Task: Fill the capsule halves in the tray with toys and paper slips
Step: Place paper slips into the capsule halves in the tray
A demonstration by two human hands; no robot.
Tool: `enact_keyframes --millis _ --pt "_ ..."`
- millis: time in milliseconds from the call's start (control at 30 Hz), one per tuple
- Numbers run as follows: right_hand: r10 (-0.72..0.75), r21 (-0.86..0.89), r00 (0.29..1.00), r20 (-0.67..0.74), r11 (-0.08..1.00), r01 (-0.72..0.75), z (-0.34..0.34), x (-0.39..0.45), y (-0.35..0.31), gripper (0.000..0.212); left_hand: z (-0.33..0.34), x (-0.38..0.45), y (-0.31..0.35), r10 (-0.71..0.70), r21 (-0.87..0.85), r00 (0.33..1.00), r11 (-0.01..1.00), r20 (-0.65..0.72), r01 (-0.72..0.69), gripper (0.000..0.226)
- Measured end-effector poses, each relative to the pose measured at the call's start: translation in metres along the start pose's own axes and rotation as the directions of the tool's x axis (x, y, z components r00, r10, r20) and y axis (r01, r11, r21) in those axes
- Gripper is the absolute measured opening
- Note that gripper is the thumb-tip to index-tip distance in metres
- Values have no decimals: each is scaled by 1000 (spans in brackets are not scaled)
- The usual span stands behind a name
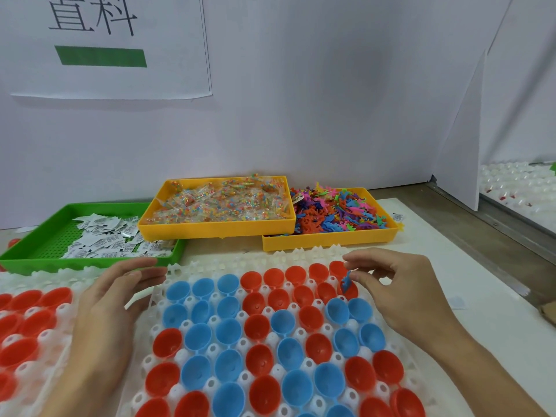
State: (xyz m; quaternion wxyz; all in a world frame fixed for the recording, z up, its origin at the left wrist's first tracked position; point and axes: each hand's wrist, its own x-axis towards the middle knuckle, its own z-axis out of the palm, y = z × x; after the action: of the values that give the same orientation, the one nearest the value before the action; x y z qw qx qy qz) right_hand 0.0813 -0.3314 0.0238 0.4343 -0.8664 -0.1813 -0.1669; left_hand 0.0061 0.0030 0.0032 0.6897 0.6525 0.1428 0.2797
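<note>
A white holder tray (228,263) in front of me carries rows of red and blue capsule halves (261,329), open side up. My right hand (400,287) hovers over the tray's far right corner and pinches a small blue toy figure (346,281) just above a red half (350,291). Over the tray's left edge my left hand (111,299) lies with straight, relaxed fingers and holds nothing. Behind stand a green tray of paper slips (99,239), a yellow tray of bead packets (219,206) and a yellow tray of coloured toy figures (340,215).
A second white holder tray with red halves (24,326) lies at the left. A white wall with a printed sign (114,46) closes the back. A white divider panel (463,152) stands at the right, with more white trays (517,188) beyond it.
</note>
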Motion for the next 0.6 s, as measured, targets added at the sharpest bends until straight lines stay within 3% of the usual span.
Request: enact_keyframes --millis 233,467,600 --pt "6 -26 1000 -31 1000 -7 -4 1 -1 43 0 1 -3 1 23 1000 1000 -10 0 34" --pt "-10 -82 994 -110 997 1 -13 5 -4 26 0 2 -3 -23 -7 999 1000 -28 23 32" --pt "0 -95 998 -68 995 -6 -8 23 -19 16 0 3 -2 -46 -48 998 998 -38 44 32"
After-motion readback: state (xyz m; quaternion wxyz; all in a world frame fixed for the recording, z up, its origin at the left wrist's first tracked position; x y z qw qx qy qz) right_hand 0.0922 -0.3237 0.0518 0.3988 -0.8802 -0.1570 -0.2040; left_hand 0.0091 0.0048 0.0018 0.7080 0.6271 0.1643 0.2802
